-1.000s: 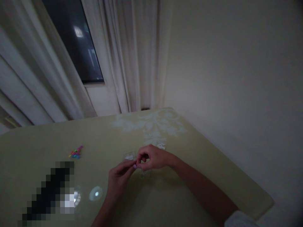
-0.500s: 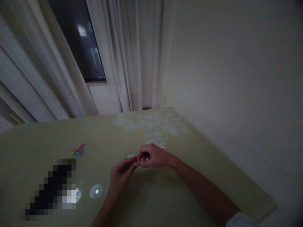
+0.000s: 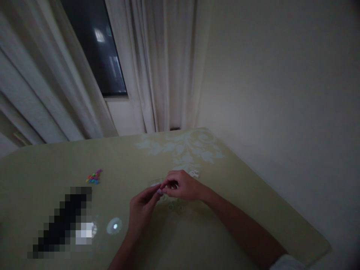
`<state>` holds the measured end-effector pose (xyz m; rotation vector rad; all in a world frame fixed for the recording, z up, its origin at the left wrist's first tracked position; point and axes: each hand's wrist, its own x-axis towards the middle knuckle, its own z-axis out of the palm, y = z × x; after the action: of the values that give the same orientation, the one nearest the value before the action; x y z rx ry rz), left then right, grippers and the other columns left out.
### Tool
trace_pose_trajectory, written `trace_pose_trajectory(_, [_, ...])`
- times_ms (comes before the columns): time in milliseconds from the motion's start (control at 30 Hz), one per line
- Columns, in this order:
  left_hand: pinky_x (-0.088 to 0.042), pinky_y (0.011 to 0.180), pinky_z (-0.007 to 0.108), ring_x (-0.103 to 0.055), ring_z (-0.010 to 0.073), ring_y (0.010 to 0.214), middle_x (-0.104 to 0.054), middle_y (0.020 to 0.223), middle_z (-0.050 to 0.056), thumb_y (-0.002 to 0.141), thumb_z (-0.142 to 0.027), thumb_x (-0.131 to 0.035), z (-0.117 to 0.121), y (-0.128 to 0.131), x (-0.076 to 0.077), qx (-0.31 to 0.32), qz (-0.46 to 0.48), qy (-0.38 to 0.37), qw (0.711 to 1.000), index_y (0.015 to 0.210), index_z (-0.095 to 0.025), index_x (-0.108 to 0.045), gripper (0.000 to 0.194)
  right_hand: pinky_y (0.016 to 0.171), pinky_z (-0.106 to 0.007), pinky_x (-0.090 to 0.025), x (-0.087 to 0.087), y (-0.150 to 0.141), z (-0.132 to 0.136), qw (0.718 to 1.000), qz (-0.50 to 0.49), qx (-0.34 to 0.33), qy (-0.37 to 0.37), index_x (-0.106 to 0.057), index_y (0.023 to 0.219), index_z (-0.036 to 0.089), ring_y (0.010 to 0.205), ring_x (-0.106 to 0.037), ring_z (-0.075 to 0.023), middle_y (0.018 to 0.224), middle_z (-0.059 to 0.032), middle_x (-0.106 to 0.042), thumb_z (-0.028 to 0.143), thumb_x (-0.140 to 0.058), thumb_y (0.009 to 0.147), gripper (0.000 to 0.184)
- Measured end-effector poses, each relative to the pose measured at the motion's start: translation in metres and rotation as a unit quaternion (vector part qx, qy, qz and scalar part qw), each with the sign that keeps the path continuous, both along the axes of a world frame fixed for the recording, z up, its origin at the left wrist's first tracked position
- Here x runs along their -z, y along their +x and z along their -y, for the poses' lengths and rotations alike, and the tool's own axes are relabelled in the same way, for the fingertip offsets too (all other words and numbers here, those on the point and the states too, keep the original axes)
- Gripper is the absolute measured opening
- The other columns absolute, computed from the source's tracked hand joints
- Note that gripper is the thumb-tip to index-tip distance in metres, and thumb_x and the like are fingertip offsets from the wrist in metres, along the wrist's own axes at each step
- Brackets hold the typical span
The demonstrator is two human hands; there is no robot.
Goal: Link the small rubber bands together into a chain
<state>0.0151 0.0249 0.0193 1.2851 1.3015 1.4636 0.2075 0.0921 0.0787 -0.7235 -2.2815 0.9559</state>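
My left hand pinches a small pale, purplish piece between thumb and fingers, just above the table. Against it, my right hand has thumb and forefinger closed; what lies between those fingertips is too small to make out. Below the hands, several thin clear rings lie on the tabletop. Partly hidden behind my fingers is a flat transparent item, perhaps a bag or tray. Some small white pieces rest beyond my right wrist.
A small heap of bright multicoloured pieces lies to the left on the pale green table. Nearer me is a long dark blurred-out shape. Lamp reflections shine beside it. Wall borders the table's right side; curtains hang behind.
The fingertips of both hands have shifted slightly left and up, still together at the small piece. More of the rings shows below them. The view has moved a little.
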Motion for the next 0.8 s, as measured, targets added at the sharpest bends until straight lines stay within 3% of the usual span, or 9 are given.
trace_pose_trajectory(167, [-0.065, 0.066, 0.028, -0.078, 0.0217, 0.073, -0.084, 0.085, 0.008, 0.077, -0.045, -0.085, 0.0, 0.001, -0.004, -0.031, 0.011, 0.002, 0.999, 0.094, -0.019, -0.084, 0.032, 0.066, -0.023, -0.043, 0.0, -0.004, 0.003, 0.999, 0.019, 0.017, 0.046, -0.076, 0.099, 0.017, 0.072, -0.055, -0.0124, 0.083, 0.0003, -0.061, 0.037, -0.086, 0.082, 0.028])
trace_pose_trajectory(267, [-0.064, 0.061, 0.026, -0.076, 0.0194, 0.067, -0.083, 0.08, 0.007, 0.075, -0.044, -0.087, 0.0, 0.002, -0.005, -0.037, 0.039, 0.002, 0.999, 0.09, -0.017, -0.083, 0.03, 0.066, -0.022, -0.043, 0.006, -0.008, 0.004, 0.996, 0.0, 0.036, 0.078, -0.076, 0.1, 0.018, 0.073, -0.056, -0.0123, 0.086, -0.0007, -0.061, 0.034, -0.084, 0.085, 0.023])
trace_pose_trajectory(567, [-0.068, 0.078, 0.035, -0.08, 0.0241, 0.083, -0.085, 0.095, 0.009, 0.077, -0.044, -0.085, -0.002, 0.008, 0.002, -0.017, 0.091, -0.004, 0.996, 0.097, -0.017, -0.081, 0.034, 0.069, -0.024, -0.046, 0.019, -0.014, 0.012, 0.983, 0.01, 0.1, 0.153, -0.077, 0.096, 0.017, 0.073, -0.061, -0.0136, 0.084, -0.004, -0.067, 0.036, -0.072, 0.096, 0.019])
trace_pose_trajectory(700, [-0.067, 0.077, 0.035, -0.079, 0.0244, 0.087, -0.084, 0.104, 0.011, 0.082, -0.044, -0.08, -0.003, 0.007, -0.003, 0.01, 0.061, -0.008, 0.998, 0.107, -0.017, -0.08, 0.037, 0.07, -0.025, -0.046, 0.018, -0.01, 0.01, 0.979, 0.034, 0.105, 0.169, -0.076, 0.094, 0.017, 0.074, -0.061, -0.0141, 0.085, -0.0046, -0.068, 0.032, -0.067, 0.098, 0.018])
trace_pose_trajectory(800, [-0.063, 0.069, 0.03, -0.076, 0.0208, 0.081, -0.082, 0.105, 0.01, 0.087, -0.043, -0.072, -0.006, -0.003, -0.005, -0.029, 0.017, -0.001, 0.999, 0.114, -0.018, -0.077, 0.037, 0.07, -0.024, -0.045, 0.018, -0.006, 0.004, 0.979, 0.042, 0.123, 0.156, -0.076, 0.095, 0.017, 0.073, -0.061, -0.0135, 0.083, -0.0033, -0.067, 0.031, -0.069, 0.097, 0.016])
